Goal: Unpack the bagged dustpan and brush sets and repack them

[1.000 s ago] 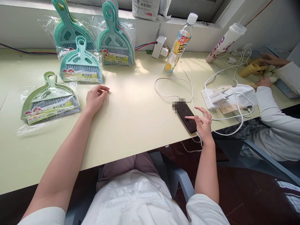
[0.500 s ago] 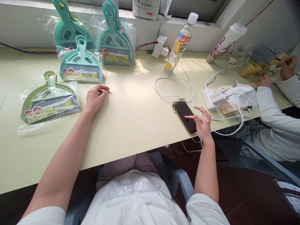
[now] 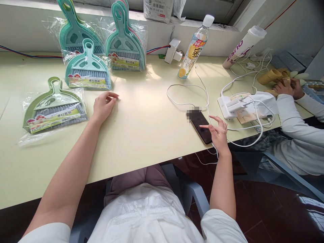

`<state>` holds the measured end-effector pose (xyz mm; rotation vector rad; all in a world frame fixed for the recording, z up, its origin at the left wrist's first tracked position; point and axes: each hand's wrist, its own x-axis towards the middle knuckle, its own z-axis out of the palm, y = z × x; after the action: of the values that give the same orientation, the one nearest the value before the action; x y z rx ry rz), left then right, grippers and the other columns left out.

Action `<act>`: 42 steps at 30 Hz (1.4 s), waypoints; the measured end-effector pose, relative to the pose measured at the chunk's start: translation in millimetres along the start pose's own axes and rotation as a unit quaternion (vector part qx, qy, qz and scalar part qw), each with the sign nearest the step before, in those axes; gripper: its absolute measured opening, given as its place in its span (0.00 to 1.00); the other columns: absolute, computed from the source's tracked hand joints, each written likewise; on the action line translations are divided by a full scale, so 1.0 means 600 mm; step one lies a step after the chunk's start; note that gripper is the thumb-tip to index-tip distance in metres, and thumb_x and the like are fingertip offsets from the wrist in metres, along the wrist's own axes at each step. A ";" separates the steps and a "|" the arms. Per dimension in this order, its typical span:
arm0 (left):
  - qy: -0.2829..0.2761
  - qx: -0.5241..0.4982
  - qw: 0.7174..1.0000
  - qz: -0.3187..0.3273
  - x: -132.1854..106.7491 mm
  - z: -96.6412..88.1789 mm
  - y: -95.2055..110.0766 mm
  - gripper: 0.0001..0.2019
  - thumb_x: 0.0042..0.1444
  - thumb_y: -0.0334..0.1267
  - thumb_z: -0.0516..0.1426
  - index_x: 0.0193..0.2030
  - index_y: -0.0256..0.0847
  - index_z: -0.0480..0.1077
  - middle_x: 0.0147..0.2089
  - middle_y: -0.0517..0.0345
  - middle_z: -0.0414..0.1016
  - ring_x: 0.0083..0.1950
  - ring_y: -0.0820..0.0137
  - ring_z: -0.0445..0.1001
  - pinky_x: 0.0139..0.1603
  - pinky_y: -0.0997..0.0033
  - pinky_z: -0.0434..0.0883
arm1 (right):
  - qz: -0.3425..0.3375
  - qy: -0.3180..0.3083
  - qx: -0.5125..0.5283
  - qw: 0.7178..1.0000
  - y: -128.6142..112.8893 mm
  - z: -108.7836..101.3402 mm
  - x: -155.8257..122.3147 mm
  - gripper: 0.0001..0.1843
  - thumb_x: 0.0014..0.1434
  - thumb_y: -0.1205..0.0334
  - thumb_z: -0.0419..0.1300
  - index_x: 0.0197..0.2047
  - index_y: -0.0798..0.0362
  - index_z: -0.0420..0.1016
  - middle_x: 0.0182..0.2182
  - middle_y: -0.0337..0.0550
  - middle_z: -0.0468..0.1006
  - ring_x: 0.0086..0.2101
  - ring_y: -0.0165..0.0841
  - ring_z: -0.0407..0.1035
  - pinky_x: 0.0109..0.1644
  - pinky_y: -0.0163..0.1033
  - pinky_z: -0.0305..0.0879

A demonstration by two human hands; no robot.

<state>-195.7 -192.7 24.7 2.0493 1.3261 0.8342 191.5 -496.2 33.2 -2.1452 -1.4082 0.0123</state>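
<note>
My left hand (image 3: 104, 105) rests on the tabletop, fingers loosely bent with nothing in them. Just left of it lies a green dustpan-and-brush set (image 3: 57, 108) in clear plastic wrap. Behind the hand is a smaller turquoise dustpan-and-brush set (image 3: 88, 67), also wrapped. My right hand (image 3: 219, 133) is over the lower edge of a dark smartphone (image 3: 201, 126), with the index finger stretched across its screen and the other fingers spread. The phone lies flat near the table's front edge, and a white cable (image 3: 215, 148) runs by its lower end.
More wrapped dustpan sets (image 3: 125, 44) lean at the wall. A drink bottle (image 3: 193, 49), a lidded cup (image 3: 244, 47) and a white power strip (image 3: 225, 107) with tangled cables stand to the right. Beyond, a co-worker's hands (image 3: 288, 88) are among yellow cylindrical pieces (image 3: 269, 76).
At the far right, the co-worker's raised hand has come down beside the other one, near the yellow pieces. Both my hands and the phone stay where they were.
</note>
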 end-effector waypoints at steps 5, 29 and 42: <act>0.000 0.001 1.000 0.004 0.001 0.000 -0.001 0.11 0.57 0.40 0.52 0.44 0.46 0.74 0.48 0.58 0.78 0.47 0.63 0.75 0.50 0.63 0.68 | 0.007 -0.005 0.008 1.000 0.001 0.000 -0.002 0.28 0.68 0.43 0.43 0.42 0.43 0.82 0.61 0.42 0.67 0.64 0.45 0.53 0.69 0.59 0.39; 0.014 0.015 1.000 -0.003 0.004 0.001 0.001 0.12 0.54 0.38 0.53 0.42 0.45 0.75 0.45 0.58 0.79 0.43 0.66 0.75 0.46 0.67 0.69 | 0.038 0.149 0.127 0.980 0.033 -0.011 -0.019 0.22 0.66 0.46 0.49 0.42 0.49 0.81 0.52 0.48 0.74 0.54 0.43 0.65 0.60 0.54 0.58; 0.008 0.017 1.000 -0.008 0.004 -0.001 0.002 0.12 0.54 0.38 0.53 0.43 0.46 0.75 0.46 0.58 0.79 0.45 0.65 0.75 0.48 0.66 0.69 | 0.049 0.082 0.095 0.991 0.013 0.006 -0.055 0.25 0.65 0.45 0.51 0.60 0.46 0.68 0.58 0.50 0.69 0.58 0.44 0.63 0.62 0.57 0.59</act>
<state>-194.5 -190.8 26.3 2.0604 1.3720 0.8270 182.2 -524.7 16.8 -2.0069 -1.1607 0.0071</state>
